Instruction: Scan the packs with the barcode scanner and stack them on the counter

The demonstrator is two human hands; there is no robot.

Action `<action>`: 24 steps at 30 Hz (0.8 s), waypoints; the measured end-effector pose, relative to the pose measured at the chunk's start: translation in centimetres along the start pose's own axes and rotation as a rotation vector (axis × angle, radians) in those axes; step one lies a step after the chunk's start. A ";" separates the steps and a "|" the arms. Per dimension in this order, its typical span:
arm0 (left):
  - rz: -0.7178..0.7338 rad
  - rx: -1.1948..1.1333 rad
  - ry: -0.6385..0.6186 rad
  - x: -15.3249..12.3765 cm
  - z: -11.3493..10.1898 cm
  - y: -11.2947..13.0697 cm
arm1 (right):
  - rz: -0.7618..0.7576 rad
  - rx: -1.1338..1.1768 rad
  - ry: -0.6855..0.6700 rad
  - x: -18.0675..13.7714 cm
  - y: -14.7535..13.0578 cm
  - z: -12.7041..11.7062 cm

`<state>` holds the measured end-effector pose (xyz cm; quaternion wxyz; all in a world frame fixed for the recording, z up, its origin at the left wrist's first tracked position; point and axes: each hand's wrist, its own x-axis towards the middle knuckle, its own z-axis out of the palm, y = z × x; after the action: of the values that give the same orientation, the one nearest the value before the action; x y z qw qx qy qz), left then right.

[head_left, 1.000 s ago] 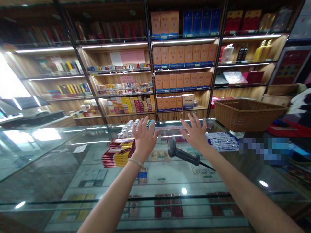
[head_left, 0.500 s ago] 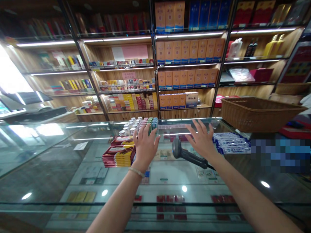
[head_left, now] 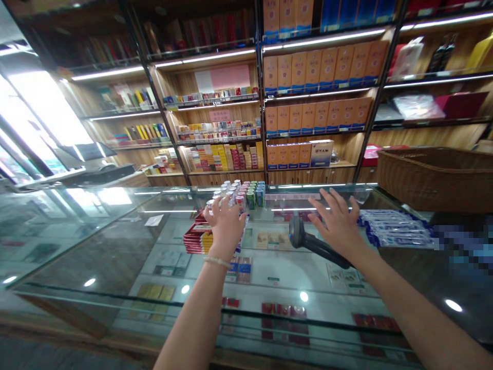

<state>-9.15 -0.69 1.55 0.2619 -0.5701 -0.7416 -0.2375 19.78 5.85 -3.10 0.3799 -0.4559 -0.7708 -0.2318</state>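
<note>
My left hand [head_left: 226, 226] is held over the glass counter with its fingers apart and nothing in them. It partly covers a stack of red and yellow snack packets [head_left: 196, 237]. Just beyond it stand several small containers with pale lids [head_left: 231, 188] and rows of pink, green and blue ones [head_left: 251, 195]. My right hand [head_left: 337, 221], also empty and spread, is above the handle end of a black barcode scanner [head_left: 314, 241] that lies on the glass. To its right is a pile of blue and white toothbrush-like packets [head_left: 396, 227].
A brown wicker basket [head_left: 435, 180] stands on the counter at the right. Shelves behind hold orange boxes [head_left: 323, 69] and many small packs. A white paper slip [head_left: 154, 220] lies at the left. The glass counter's front edge [head_left: 269, 317] runs across below my arms.
The view has turned left and slightly down, so the shelves and counter goods appear farther right. My left hand now covers more of the snack packets. Both hands stay spread and empty.
</note>
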 end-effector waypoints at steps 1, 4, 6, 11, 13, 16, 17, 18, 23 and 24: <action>0.003 0.024 -0.031 0.0 0.1 -0.2 | 0.000 0.004 -0.003 0.0 0.0 0.0; 0.052 0.110 -0.145 -0.3 0.7 -0.8 | -0.006 0.021 -0.001 -0.1 0.0 0.0; 0.093 0.151 -0.234 -0.5 1.2 -1.3 | -0.017 0.033 -0.001 -0.1 0.0 0.0; 0.127 0.151 -0.258 -0.7 1.6 -1.6 | -0.049 0.033 0.012 0.2 -0.2 -0.1; 0.101 0.130 -0.213 -0.5 1.2 -1.4 | -0.084 0.022 0.006 0.8 -0.7 -0.3; 0.056 0.101 -0.176 -0.3 0.5 -1.2 | -0.180 0.020 -0.042 2.4 -2.1 -0.3; 0.046 0.092 -0.169 -0.2 0.3 -1.2 | -0.224 0.024 -0.067 3.0 -2.7 -0.2; 0.040 0.086 -0.166 -0.2 0.1 -1.3 | -0.266 0.034 -0.084 3.6 -3.4 0.1; 0.051 0.112 -0.220 -0.4 -0.4 -1.9 | -0.403 0.070 -0.190 6.7 -7.2 3.3; 0.059 0.127 -0.246 -0.5 -0.5 -1.9 | -0.427 0.078 -0.215 7.2 -7.9 4.1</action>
<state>-10.88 -1.80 1.49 0.2115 -0.5990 -0.7643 -0.1108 9.13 8.73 0.04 0.2551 -0.2898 -0.8941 -0.2271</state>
